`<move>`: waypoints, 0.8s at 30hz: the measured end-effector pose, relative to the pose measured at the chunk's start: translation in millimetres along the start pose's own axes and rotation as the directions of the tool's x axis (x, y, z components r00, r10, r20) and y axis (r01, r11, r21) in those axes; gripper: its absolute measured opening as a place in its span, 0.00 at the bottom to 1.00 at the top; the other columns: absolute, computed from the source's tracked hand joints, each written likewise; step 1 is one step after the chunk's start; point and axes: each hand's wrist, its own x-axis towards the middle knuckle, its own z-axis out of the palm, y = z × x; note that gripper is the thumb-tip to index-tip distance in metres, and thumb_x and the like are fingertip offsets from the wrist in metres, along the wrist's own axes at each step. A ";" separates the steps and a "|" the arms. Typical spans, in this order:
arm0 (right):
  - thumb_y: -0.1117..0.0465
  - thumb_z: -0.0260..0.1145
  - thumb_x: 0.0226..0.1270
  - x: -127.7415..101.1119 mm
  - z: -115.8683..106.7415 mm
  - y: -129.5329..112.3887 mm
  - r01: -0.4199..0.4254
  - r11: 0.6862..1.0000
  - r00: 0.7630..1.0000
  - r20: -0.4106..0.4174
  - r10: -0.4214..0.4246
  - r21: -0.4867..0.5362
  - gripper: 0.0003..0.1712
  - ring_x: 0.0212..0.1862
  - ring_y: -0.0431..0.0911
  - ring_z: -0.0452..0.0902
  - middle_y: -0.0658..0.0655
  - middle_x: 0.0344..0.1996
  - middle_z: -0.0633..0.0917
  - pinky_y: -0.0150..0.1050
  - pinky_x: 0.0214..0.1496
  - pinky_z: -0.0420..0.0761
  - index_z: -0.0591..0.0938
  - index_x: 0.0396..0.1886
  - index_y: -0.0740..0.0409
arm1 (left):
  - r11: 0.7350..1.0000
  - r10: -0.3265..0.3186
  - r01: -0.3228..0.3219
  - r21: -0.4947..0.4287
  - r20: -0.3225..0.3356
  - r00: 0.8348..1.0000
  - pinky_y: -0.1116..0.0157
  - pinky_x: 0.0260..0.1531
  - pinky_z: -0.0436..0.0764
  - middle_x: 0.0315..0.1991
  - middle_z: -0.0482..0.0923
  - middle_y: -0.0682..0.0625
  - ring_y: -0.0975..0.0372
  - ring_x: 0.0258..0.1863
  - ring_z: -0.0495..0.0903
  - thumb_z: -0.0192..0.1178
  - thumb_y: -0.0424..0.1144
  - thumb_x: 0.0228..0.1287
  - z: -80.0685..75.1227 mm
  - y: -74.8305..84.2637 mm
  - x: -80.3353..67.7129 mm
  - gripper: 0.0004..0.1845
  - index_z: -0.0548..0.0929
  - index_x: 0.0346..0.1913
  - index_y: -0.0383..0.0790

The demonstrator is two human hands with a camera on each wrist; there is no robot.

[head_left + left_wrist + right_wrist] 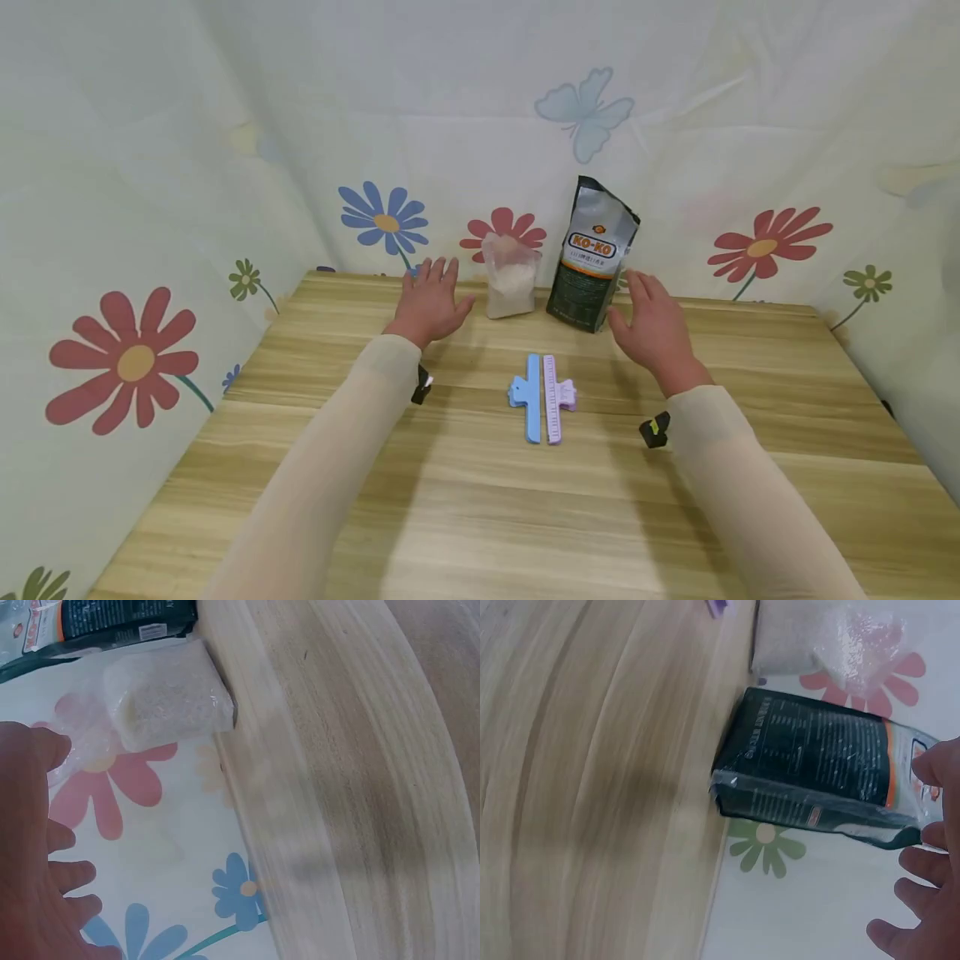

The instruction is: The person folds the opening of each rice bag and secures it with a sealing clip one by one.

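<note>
Beside right hand [656, 333] fingers [919, 862], dark pouch [592, 254], untouched, upright

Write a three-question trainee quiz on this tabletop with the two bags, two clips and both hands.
1. True or false: the left hand grips the clear plastic bag of white grains.
2. Which stands nearest the right hand? A) the blue plastic clip B) the dark foil KO-KO pouch C) the purple plastic clip
3. How do the two clips lie on the wooden table?

Key:
1. False; its fingers are straight and hold nothing.
2. B
3. Side by side, blue on the left, between the forearms.
</note>
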 end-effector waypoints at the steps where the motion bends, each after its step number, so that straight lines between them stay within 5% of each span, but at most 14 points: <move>1: 0.50 0.54 0.71 0.3 0.3 -1.6 0.003 1.000 1.000 -0.008 -0.003 0.003 0.39 0.72 0.62 0.55 0.68 0.71 0.61 0.62 0.70 0.60 0.56 0.74 0.66 | 1.000 0.001 -0.001 0.002 0.000 1.000 0.41 0.73 0.46 0.78 0.44 0.42 0.46 0.78 0.41 0.38 0.62 0.72 0.0 0.0 0.4 0.41 0.44 0.78 0.42; 14: 0.50 0.57 0.71 2.4 8.0 -22.3 0.037 0.998 0.996 -0.080 -0.033 0.056 0.38 0.70 0.64 0.60 0.69 0.69 0.65 0.60 0.70 0.61 0.60 0.73 0.63 | 0.999 0.010 -0.010 -0.039 0.001 1.000 0.41 0.73 0.44 0.78 0.43 0.42 0.47 0.78 0.39 0.40 0.61 0.72 0.5 3.7 4.3 0.41 0.44 0.78 0.42; 24: 0.49 0.55 0.72 5.6 15.6 -37.6 0.019 0.998 0.999 -0.034 -0.016 0.068 0.38 0.70 0.63 0.60 0.68 0.70 0.64 0.59 0.71 0.61 0.57 0.75 0.62 | 0.997 0.008 -0.009 -0.072 -0.005 1.000 0.41 0.73 0.44 0.78 0.43 0.41 0.46 0.78 0.40 0.39 0.61 0.73 1.8 7.7 5.2 0.41 0.43 0.78 0.41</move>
